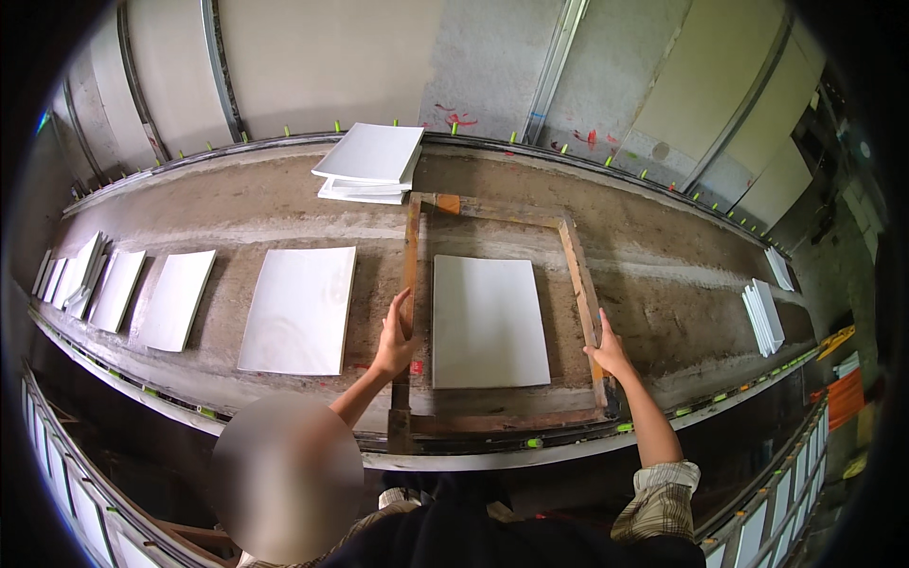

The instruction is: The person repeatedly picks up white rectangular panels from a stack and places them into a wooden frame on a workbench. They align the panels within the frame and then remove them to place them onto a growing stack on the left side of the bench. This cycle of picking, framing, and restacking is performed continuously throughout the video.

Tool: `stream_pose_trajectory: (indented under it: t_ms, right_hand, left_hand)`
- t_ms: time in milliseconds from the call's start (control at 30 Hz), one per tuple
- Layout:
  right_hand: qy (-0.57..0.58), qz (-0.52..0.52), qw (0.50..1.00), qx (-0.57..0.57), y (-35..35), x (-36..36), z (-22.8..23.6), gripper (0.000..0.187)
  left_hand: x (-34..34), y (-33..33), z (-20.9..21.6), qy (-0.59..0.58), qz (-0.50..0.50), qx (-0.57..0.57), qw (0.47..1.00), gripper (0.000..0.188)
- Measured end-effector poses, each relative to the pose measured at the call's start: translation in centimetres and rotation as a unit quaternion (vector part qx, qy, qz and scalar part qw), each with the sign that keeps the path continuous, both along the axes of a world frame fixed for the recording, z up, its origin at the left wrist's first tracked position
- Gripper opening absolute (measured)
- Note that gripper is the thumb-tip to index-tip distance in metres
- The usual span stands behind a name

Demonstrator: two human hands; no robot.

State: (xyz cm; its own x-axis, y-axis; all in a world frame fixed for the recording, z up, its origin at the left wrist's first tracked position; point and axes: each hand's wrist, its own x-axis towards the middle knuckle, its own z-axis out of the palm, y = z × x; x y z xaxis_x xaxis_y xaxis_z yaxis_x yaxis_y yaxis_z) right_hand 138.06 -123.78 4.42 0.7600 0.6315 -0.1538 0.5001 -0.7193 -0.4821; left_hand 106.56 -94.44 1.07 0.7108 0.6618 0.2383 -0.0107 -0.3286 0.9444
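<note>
The wooden frame point(578, 265), judged stiff and fairly light, was held where best grasped: by its side bars point(411, 251), left grip point(392, 345) and right grip point(609, 353) part-curled around them.

Looks down and forward from the wearer's head through a wide fisheye lens, close above the wooden frame point(580, 273), across the long worktable point(682, 303), up to the wall panels point(341, 66) beyond.

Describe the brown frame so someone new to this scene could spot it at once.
Start at the long brown table, then find the person's left hand and right hand. The brown frame lies between them: a rectangular outline, unlike the solid white sheets nearby.
</note>
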Motion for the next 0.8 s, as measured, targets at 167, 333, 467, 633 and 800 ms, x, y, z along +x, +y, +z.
stream_pose_trajectory:
  t_ms: [167,333,467,633,800]
  right_hand:
    - [0.097,0.039,0.993,0.051,-0.2,3.3,5.3,0.085]
    - [0.123,0.018,0.992,0.002,-6.9,10.3,7.8,0.080]
    - [0.101,0.024,0.993,0.058,-13.8,17.3,6.2,0.080]
    - [-0.012,-0.030,0.998,0.062,-20.1,25.2,1.6,0.084]
    - [-0.007,0.020,0.999,0.037,-21.0,24.9,0.0,0.066]
  left_hand:
    - [2.5,-0.5,6.3,0.005,-0.006,0.052,0.999,0.070]
    - [10.1,-7.0,11.4,0.055,-0.040,0.015,0.998,0.062]
    - [17.4,-12.6,10.7,0.079,-0.034,0.074,0.994,0.057]
    - [26.7,-17.9,4.0,0.082,-0.004,0.087,0.993,0.057]
    - [27.0,-19.2,-1.4,0.077,0.036,0.009,0.996,0.057]
